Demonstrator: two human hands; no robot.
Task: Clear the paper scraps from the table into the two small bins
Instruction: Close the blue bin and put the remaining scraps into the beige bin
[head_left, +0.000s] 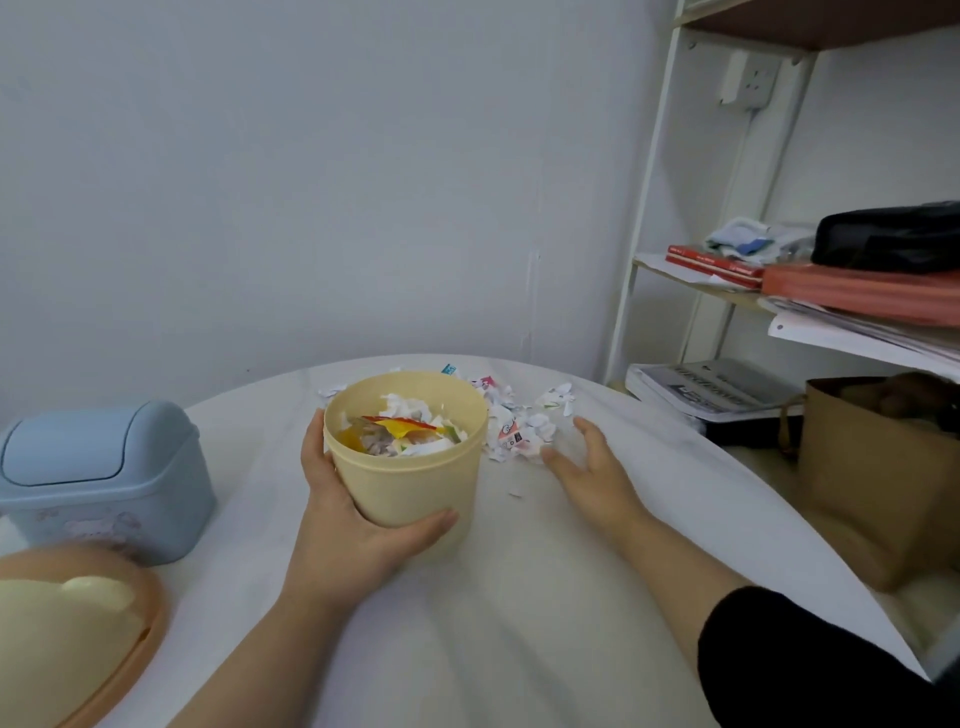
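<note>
Left hand (343, 525) grips yellow bin (410, 467) (lidless); right hand (592, 467) beside scraps (519, 428).

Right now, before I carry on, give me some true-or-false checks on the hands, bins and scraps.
1. The left hand grips the yellow bin. True.
2. The yellow bin is empty. False: paper scraps fill it.
3. The right hand holds a scrap. False: it is open beside the loose scraps on the table.
4. The blue bin has its lid shut. True.
</note>
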